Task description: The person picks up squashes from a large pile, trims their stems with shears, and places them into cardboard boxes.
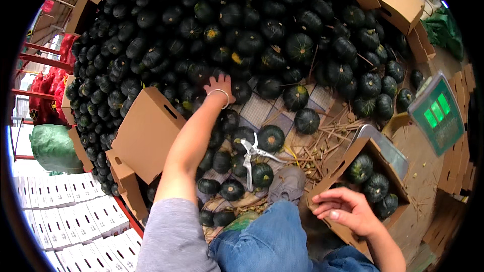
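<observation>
The left hand [220, 88] reaches far into the pile of dark green pumpkins [300, 47], its fingers spread wide – whether it touches one, I cannot tell. The right hand [349, 210] is half open with bent fingers, with nothing seen in its hold, above the near side of a cardboard box [326, 181] at right. Three pumpkins [360, 168] lie inside – white clippers [248, 157] rest on others, near centre.

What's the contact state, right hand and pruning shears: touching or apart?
Apart. The head view shows a grey shoe in the gap between the right hand and the pruning shears.
</observation>
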The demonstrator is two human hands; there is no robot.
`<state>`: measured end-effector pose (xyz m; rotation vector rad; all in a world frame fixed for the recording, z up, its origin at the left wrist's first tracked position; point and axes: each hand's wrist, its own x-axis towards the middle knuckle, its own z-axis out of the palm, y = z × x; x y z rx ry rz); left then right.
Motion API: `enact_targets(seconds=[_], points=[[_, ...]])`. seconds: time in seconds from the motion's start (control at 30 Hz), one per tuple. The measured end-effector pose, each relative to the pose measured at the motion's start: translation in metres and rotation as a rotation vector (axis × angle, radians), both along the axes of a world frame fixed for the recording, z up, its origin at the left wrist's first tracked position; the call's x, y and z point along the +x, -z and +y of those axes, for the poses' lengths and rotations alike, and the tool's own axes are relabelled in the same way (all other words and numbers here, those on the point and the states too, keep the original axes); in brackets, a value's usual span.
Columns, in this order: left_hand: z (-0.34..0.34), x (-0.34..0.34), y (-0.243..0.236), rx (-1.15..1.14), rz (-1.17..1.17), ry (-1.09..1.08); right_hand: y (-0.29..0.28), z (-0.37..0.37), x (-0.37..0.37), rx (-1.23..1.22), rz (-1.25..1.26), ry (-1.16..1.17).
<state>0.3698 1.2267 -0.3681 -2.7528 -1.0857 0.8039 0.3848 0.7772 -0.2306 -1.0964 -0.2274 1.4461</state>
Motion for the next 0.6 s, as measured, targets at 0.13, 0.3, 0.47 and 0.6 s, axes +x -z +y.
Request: enact_targets(seconds=[0.13, 0.3, 0.47, 0.6], points=[[0.030, 0.011, 0.039, 0.143, 0.094, -0.116, 0.004, 0.007, 0.005, -0.154, -0.230, -0.167], [0.054, 0.002, 0.026, -0.076, -0.038, -0.310, 0.003, 0.002, 0.019, -0.153, -0.466, -0.233], [0.033, -0.005, 0.026, 0.060, -0.478, -0.017, 0.008, -0.006, 0.020, -0.200, -0.452, -0.229], [0.018, 0.075, 0.007, 0.110, -0.858, 0.299, 0.013, -0.004, 0.016, -0.183, -0.550, -0.284]])
